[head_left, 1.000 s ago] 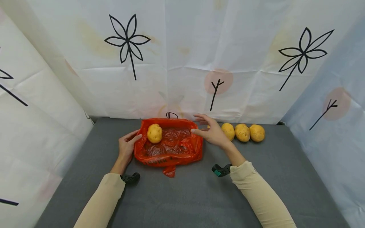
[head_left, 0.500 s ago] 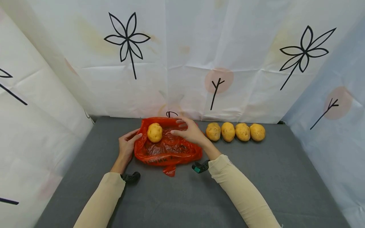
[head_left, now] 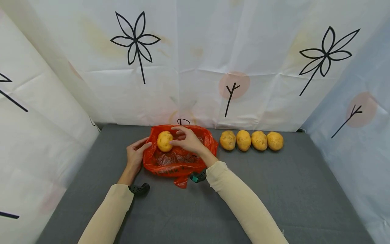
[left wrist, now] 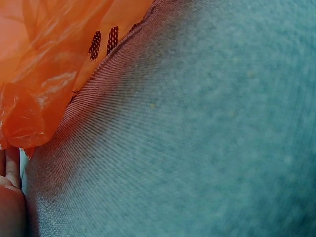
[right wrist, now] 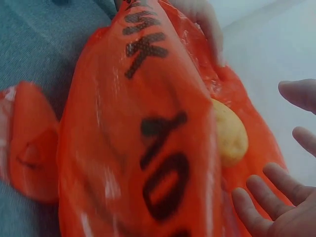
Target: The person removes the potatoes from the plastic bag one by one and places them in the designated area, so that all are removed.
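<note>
A red plastic bag [head_left: 162, 169] with dark printed letters lies on the grey table, its mouth facing up and spread wide. Inside, toward the left, sits one yellow potato [head_left: 165, 141]. My left hand [head_left: 135, 156] holds the bag's left side, thumb at the rim; its other fingers are mostly hidden behind the plastic. Over the bag's mouth reaches my right hand [head_left: 189, 140], fingers spread apart and nothing held, its thumb tip overlapping the potato's right edge. The right wrist view shows the right hand's loose fingers [right wrist: 266, 197] beside the bag and potato.
Several more potatoes [head_left: 243, 141] stand in a row to the right of the bag, along the back of the grey table [head_left: 195, 217]. A white patterned cloth [head_left: 195, 98] hangs behind and at both sides.
My right hand has moved left from the bag's right rim to beside the potato inside, uncovering the leftmost potato of the row. My left hand has stayed at the bag's left side.
</note>
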`<state>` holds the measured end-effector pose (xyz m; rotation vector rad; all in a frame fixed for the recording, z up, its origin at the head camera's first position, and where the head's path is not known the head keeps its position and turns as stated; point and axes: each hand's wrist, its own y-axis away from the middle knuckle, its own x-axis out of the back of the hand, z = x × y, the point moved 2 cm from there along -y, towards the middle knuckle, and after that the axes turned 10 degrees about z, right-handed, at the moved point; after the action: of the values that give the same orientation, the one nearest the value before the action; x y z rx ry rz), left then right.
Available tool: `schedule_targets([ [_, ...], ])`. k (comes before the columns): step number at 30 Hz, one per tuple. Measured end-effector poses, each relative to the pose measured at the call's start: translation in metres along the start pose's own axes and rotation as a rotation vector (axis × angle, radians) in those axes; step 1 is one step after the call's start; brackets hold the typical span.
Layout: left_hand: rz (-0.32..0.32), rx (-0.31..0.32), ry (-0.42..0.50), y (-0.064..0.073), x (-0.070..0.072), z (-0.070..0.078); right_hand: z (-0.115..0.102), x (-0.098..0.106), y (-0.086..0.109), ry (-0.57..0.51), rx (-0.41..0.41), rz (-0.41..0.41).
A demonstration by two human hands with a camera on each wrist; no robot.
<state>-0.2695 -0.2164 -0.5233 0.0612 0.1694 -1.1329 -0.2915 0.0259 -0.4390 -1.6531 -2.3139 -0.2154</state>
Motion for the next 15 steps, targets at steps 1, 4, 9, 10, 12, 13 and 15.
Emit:
schedule_targets([
  [1, 0.000, 0.000, -0.001, 0.000, 0.000, 0.000, 0.000, -0.003, -0.002, 0.001, -0.004, 0.000],
  [4, -0.005, -0.005, -0.008, 0.001, 0.001, 0.001, 0.006, -0.014, -0.010, 0.007, -0.003, 0.015],
  [9, -0.008, 0.000, -0.006, 0.001, 0.001, 0.001, 0.006, -0.027, -0.016, 0.029, -0.005, 0.026],
  [10, -0.009, 0.002, -0.005, 0.001, 0.002, 0.001, 0.006, -0.029, -0.017, 0.033, -0.004, 0.028],
  [12, -0.010, 0.007, -0.003, 0.001, 0.002, 0.001, 0.008, -0.034, -0.020, 0.046, -0.007, 0.034],
  [13, -0.010, 0.008, -0.003, 0.001, 0.002, 0.001, 0.009, -0.036, -0.021, 0.053, -0.010, 0.036],
  [15, -0.011, 0.006, -0.004, 0.001, 0.001, 0.001, 0.011, -0.040, -0.023, 0.072, -0.020, 0.044],
])
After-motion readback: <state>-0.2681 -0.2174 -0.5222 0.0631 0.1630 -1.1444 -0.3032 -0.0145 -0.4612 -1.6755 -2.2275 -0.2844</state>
